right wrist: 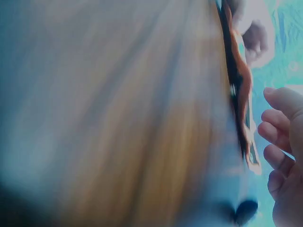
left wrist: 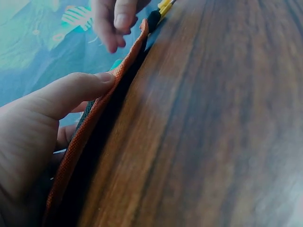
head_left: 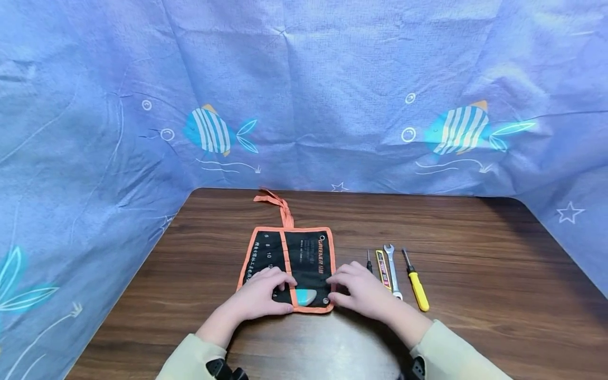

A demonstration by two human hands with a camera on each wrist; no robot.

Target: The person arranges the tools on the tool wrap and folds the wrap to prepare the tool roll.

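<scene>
A black tool pouch (head_left: 309,253) with orange trim lies spread on the table, its pocket side up. From a pocket near its lower edge sticks the teal and grey rounded end of a tool (head_left: 305,297), its kind hidden by the fabric. My left hand (head_left: 261,295) rests over the pockets, fingers bent slightly. Its thumb (left wrist: 94,85) presses on the orange edge in the left wrist view. At the pouch's right edge is my right hand (head_left: 358,290), fingers loosely curved. In the right wrist view those fingers (right wrist: 279,125) hold nothing and are apart from the pouch.
Right of the pouch lie a small dark screwdriver (head_left: 369,262), a yellow and black labelled item (head_left: 383,269), a wrench (head_left: 392,270) and a yellow-handled screwdriver (head_left: 418,290). Orange ties (head_left: 284,211) trail from the pouch's far edge. A blue fish-print cloth (head_left: 332,105) hangs behind the wooden table (head_left: 475,253).
</scene>
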